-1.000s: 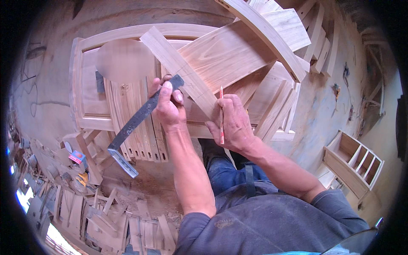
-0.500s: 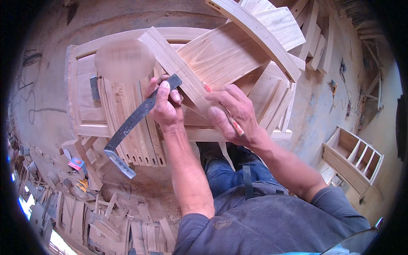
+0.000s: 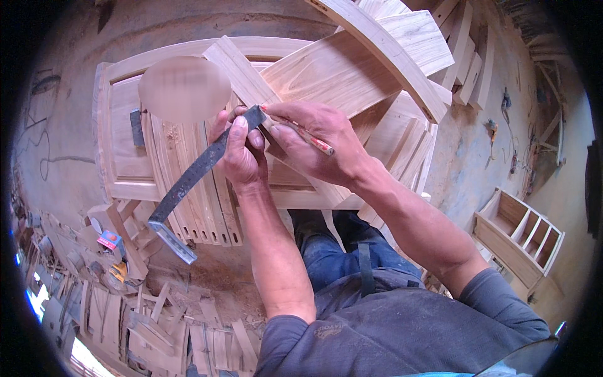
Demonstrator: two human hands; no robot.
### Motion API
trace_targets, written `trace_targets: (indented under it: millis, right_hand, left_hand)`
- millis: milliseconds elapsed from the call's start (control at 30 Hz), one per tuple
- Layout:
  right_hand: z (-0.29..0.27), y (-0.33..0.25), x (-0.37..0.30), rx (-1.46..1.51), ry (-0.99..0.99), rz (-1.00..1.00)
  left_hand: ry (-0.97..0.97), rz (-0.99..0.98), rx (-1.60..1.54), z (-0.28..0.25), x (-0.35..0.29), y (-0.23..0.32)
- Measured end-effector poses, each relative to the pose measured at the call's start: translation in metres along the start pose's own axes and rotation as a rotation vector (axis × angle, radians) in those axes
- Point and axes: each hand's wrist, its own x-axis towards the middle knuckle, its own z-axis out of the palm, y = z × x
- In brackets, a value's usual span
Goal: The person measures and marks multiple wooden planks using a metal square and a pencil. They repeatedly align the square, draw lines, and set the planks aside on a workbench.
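Right hand has swung the pencil from upright to lying flat, and moved up against the square's tip.

The left hand grips the upper end of the dark metal square, thumb along its blade; the square slants down-left across the grooved slats, its short arm hanging past their lower ends. The right hand pinches a red pencil between its fingers, fingertips touching the square's tip over a pale plank. Both rest on the panelled frame; offcuts litter the floor below.
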Motion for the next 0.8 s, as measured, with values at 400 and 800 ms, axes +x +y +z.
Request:
trace_targets:
  millis: [400, 800]
  right_hand:
    - [-0.034, -0.041, -0.061, -0.181, -0.155, 0.134]
    - [0.012, -0.010, -0.044, -0.569, 0.041, 0.124]
  left_hand:
    - [0.117, -0.122, 0.029, 0.002, -0.091, -0.008]
    - [0.154, -0.087, 0.064, -0.016, -0.105, 0.052]
